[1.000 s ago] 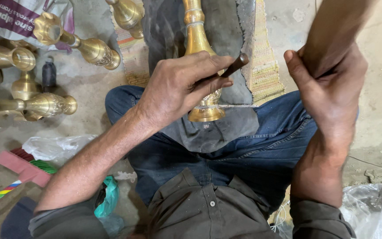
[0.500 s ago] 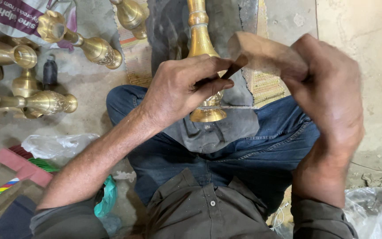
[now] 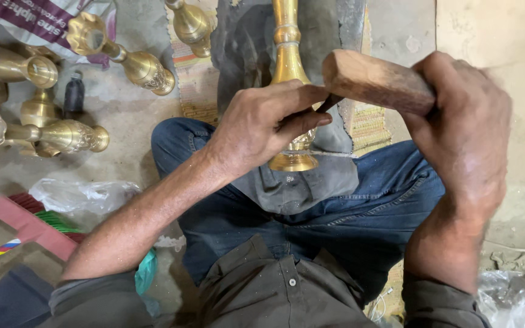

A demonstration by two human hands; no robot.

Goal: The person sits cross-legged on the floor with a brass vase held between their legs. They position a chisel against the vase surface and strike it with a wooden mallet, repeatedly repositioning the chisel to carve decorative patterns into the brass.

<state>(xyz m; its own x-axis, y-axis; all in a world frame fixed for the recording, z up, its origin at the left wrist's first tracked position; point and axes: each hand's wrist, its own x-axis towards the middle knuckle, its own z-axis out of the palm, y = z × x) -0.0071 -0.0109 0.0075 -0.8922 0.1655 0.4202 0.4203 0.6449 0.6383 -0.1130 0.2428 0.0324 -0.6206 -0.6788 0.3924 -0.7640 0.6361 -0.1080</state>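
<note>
While lying lengthwise over a grey cloth [image 3: 311, 182] on the lap, brass candlestick-like piece [image 3: 288, 61] points away, flared base [image 3: 293, 160] toward the body, stem running up out of frame. Left hand [image 3: 262, 124] draped over lower stem, fingers closed around a thin dark tool [image 3: 326, 104] (punch or chisel, mostly hidden, tip not visible) pressed against the brass. Right hand [image 3: 463, 130] clenched on a wooden mallet [image 3: 375, 80], blunt end just beside the tool's top, touching or not cannot tell (some blur there). Blue jeans [image 3: 360, 212] under the cloth, dark olive shirt [image 3: 274, 291] at bottom edge. Striped woven mat [image 3: 366, 121] beneath the work, partly covered. On concrete floor [image 3: 129, 121] to the left: several more brass pieces [image 3: 123, 54] lying on their sides, scalloped rims, one small dark bottle [image 3: 73, 94] among them. Nearer left: crumpled clear plastic [image 3: 80, 195], pink-red board [image 3: 28, 225], green bristles [image 3: 56, 222]. Printed sack [image 3: 37, 15] top left. More clear plastic [image 3: 511, 297] bottom right.
</note>
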